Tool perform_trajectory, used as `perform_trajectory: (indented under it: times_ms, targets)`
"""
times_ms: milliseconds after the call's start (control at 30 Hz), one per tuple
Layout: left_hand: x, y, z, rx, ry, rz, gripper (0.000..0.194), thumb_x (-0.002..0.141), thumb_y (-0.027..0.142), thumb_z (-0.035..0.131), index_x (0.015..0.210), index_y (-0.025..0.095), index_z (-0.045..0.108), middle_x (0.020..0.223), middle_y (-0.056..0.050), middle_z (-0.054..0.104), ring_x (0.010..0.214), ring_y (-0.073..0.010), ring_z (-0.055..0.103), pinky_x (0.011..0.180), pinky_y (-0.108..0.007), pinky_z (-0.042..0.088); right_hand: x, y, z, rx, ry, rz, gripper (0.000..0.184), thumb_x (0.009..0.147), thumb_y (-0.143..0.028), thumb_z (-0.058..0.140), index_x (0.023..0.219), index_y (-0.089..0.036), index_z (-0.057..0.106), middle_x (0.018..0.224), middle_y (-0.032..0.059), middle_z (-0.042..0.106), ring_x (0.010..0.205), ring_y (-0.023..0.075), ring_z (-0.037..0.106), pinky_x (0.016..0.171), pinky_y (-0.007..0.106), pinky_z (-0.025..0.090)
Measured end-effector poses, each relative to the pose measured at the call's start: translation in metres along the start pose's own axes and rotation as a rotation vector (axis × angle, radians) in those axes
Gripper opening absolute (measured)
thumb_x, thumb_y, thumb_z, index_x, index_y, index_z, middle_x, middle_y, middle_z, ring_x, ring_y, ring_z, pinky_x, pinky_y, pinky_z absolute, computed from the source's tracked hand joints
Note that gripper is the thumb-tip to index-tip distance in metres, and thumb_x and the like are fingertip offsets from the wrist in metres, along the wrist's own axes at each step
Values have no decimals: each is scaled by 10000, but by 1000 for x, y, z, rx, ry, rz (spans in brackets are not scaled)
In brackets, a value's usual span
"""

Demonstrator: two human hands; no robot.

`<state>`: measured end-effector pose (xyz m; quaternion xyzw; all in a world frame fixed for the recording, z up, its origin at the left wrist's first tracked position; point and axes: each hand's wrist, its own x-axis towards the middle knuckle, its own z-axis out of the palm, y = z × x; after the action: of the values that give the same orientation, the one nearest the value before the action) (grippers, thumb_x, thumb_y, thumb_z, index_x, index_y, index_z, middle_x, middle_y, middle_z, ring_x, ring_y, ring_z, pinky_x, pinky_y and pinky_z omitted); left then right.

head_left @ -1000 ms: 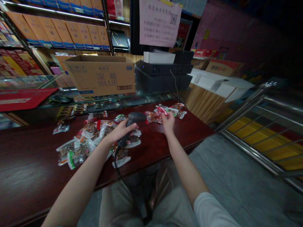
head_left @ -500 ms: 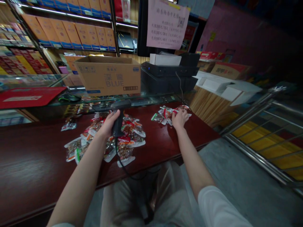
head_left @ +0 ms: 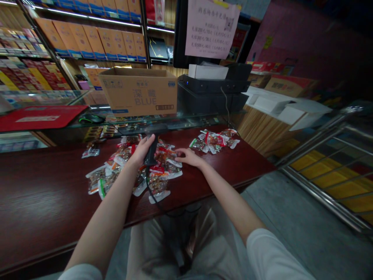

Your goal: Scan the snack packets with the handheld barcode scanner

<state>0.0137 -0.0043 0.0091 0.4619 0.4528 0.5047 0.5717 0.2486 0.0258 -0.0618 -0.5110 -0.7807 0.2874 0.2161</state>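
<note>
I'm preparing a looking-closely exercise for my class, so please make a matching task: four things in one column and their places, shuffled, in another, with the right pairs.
Column one
1. black scanner
2. cardboard box
3. pink notice
4. right hand

Column two
A. in front of the dark screen
B. fingertips at the right-hand edge of the larger packet pile
C. standing on the glass counter
D. gripped in the left hand

Right pairs: 1-D, 2-C, 3-A, 4-B
</note>
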Motion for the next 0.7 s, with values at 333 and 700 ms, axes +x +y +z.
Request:
perform_trajectory:
  times_ms: [333,700]
  targets:
    - [3,-5,-1,-5,-7,25,495,787,610,713,951,168,562,622,6,622,423,-99,515,389,-210,376,-3,-2,-1,-59,-42,6,665,632,-466,887,1201,-226,642,1397,117,549,1334,359,453,1134,521,295]
    - [-7,2,7,123,-37,74,525,747,637,717,965,200,523,557,44,572,432,-121,518,407,-230,378,1,16,4,802,373,-24,602,597,-271,797,1123,-249,506,979,6,688,868,202,698,785,375,589]
